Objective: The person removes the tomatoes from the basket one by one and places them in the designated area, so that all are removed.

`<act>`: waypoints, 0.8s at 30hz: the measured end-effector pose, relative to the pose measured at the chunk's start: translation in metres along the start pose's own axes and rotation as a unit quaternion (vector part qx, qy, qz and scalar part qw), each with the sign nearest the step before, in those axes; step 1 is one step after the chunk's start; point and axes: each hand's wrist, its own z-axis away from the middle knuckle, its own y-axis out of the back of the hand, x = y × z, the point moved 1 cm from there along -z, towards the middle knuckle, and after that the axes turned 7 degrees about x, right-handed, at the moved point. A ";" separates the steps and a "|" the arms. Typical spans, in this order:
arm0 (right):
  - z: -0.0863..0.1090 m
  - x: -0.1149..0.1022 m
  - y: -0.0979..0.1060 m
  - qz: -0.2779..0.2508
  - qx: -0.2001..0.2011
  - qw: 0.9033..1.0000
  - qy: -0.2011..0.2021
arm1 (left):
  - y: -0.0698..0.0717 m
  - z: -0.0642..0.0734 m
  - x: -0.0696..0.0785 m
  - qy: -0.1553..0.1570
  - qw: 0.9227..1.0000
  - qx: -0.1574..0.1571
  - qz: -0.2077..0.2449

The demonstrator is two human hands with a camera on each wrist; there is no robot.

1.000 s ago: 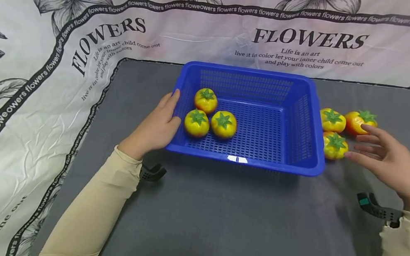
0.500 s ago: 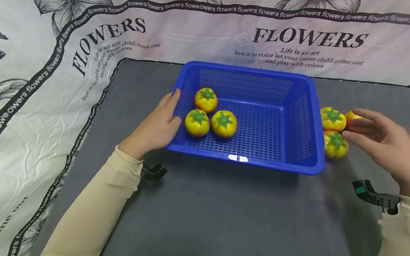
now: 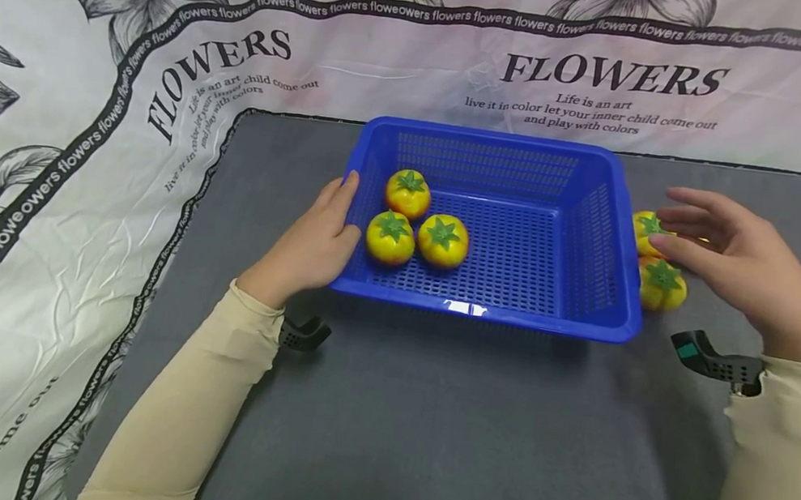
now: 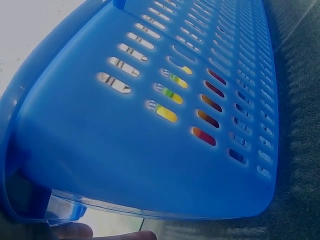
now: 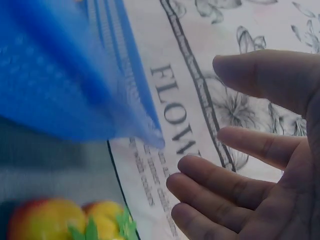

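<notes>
A blue plastic basket (image 3: 539,322) sits on the dark table, with three yellow-red tomatoes (image 3: 443,243) under green star-shaped tops in its left part. My left hand (image 3: 308,248) grips the basket's left rim; in the left wrist view the slotted wall (image 4: 100,145) fills most of the picture, fingertips (image 4: 142,235) at the bottom edge. To the right of the basket lie more tomatoes (image 3: 663,287), one mostly hidden by my right hand (image 3: 730,252). That hand hovers over them, fingers spread apart and holding nothing. Two tomatoes (image 5: 47,220) show low in the right wrist view.
A white cloth (image 3: 404,79) printed with flowers and lettering hangs behind the table and along its left side. The grey table surface (image 3: 454,435) stretches in front of the basket. A dark camera mount (image 3: 718,365) juts out under my right wrist.
My right hand has moved left and toward the back, from beside the tomatoes to over them, now covering the rightmost one. My left hand stays on the basket rim.
</notes>
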 end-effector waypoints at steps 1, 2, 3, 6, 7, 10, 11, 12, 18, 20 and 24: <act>-0.001 -0.003 -0.001 -0.003 -0.004 1.000 0.001 | 0.000 0.000 0.000 0.000 1.000 -0.001 0.000; -0.002 -0.006 -0.002 -0.004 -0.011 1.000 0.000 | 0.000 0.000 0.000 0.001 1.000 -0.002 -0.001; -0.004 -0.009 -0.003 -0.005 -0.019 1.000 -0.002 | 0.000 -0.001 0.000 0.001 1.000 -0.003 -0.002; -0.009 -0.020 -0.006 -0.002 -0.038 0.999 -0.004 | -0.001 -0.001 -0.001 0.005 1.000 -0.004 -0.002; -0.011 -0.024 -0.007 0.000 -0.044 0.999 -0.004 | -0.001 0.000 -0.001 0.005 1.000 -0.004 -0.002; -0.016 -0.033 -0.010 -0.003 -0.055 0.998 0.003 | 0.000 0.000 -0.002 0.004 1.000 -0.003 -0.007; -0.017 -0.035 -0.012 -0.007 -0.057 0.998 0.008 | 0.000 0.000 -0.002 0.003 1.000 -0.003 -0.009; -0.019 -0.037 -0.013 -0.010 -0.060 0.998 0.012 | 0.000 0.000 -0.002 0.002 1.000 -0.002 -0.010; -0.025 -0.045 -0.024 -0.028 -0.070 0.997 0.030 | 0.002 0.001 -0.001 0.003 1.000 -0.004 -0.015; -0.027 -0.048 -0.027 -0.026 -0.072 0.996 0.035 | 0.002 0.000 -0.001 0.003 1.000 -0.005 -0.015; -0.033 -0.055 -0.033 -0.015 -0.082 0.996 0.033 | 0.002 0.001 0.000 0.004 1.000 -0.003 -0.013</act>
